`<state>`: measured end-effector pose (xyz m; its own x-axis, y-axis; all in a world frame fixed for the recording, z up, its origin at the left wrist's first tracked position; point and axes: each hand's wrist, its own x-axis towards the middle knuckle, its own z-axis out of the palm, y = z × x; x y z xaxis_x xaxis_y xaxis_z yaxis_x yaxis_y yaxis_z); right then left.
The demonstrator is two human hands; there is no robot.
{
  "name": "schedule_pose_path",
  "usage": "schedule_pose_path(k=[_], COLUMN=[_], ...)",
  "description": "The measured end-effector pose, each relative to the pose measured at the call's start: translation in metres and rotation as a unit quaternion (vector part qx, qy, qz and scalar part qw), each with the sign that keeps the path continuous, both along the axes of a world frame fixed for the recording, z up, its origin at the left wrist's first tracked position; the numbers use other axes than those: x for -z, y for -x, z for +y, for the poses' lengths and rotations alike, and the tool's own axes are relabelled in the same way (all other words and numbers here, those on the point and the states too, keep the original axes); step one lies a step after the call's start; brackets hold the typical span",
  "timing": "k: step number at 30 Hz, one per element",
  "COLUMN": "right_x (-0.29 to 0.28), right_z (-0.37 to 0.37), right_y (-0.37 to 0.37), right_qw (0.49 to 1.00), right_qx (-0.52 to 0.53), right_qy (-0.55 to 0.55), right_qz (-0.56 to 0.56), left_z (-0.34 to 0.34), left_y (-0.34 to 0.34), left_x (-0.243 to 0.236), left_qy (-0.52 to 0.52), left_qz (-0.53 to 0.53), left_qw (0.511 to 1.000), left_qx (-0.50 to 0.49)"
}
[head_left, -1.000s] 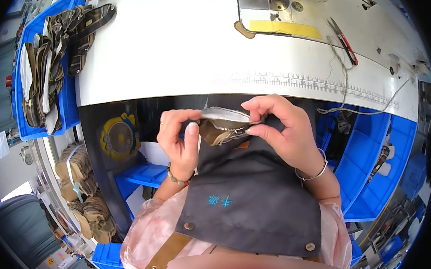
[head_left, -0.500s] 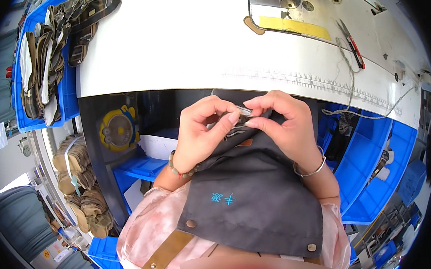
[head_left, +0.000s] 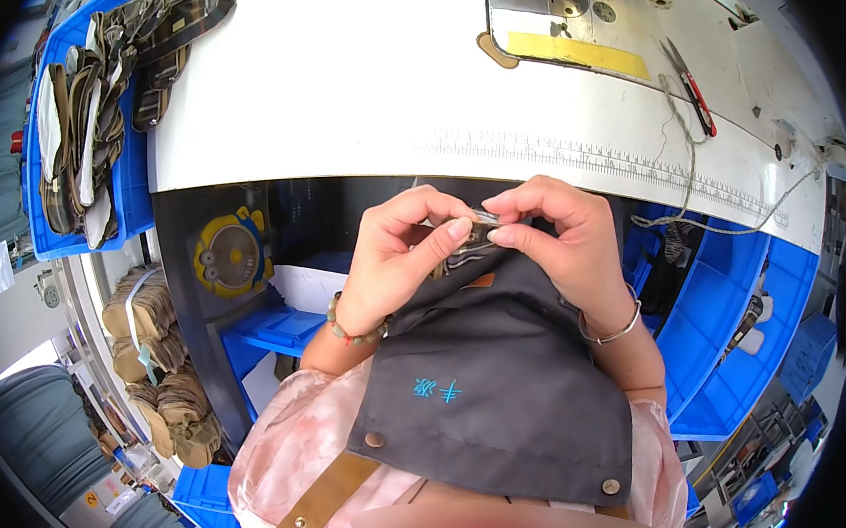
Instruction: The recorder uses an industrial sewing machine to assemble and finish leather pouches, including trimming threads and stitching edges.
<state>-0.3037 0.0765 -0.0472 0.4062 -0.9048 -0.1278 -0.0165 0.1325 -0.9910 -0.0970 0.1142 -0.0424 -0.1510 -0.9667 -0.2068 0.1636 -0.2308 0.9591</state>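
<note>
My left hand [head_left: 402, 253] and my right hand [head_left: 564, 242] meet above my lap, at the front edge of the white table. Thumb and fingers of each pinch a small piece of brown-and-white striped cloth [head_left: 459, 260]. Most of the cloth is hidden by the fingers, and its shape is hard to make out. A pale shiny edge shows between the fingertips. Right below the hands lies the dark grey apron [head_left: 504, 368] that I wear.
Ahead, the white sewing table [head_left: 338, 72] carries a printed ruler scale, red-handled scissors [head_left: 692, 90] and grey cord [head_left: 692, 165]. At left, a blue bin [head_left: 134, 190] holds striped cloth pieces; tied bundles [head_left: 135, 317] sit below. Blue trays [head_left: 708, 323] stand at right.
My left fingers have shifted slightly, and more of the striped cloth shows below them. Both hands keep their pinch at nearly the same place.
</note>
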Motion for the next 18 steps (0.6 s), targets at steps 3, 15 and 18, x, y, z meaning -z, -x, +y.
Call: schedule_pose_path(k=[3, 15, 18], right_x=[0.0019, 0.0034, 0.0067], right_z=[-0.0007, 0.0028, 0.0027], right_y=[-0.0011, -0.0023, -0.0008], right_qw=[0.997, 0.999, 0.999], right_qx=[-0.009, -0.002, -0.005], right_qy=[0.075, 0.052, 0.044], right_qz=[0.002, 0.003, -0.018], left_z=[0.0008, -0.0008, 0.0023], left_y=[0.0059, 0.0071, 0.0046], left_x=[-0.0025, 0.0017, 0.0035], left_qy=[0.037, 0.264, 0.21], left_qz=[-0.037, -0.279, -0.225], left_qw=[0.998, 0.922, 0.95], left_qx=[-0.021, -0.05, -0.043])
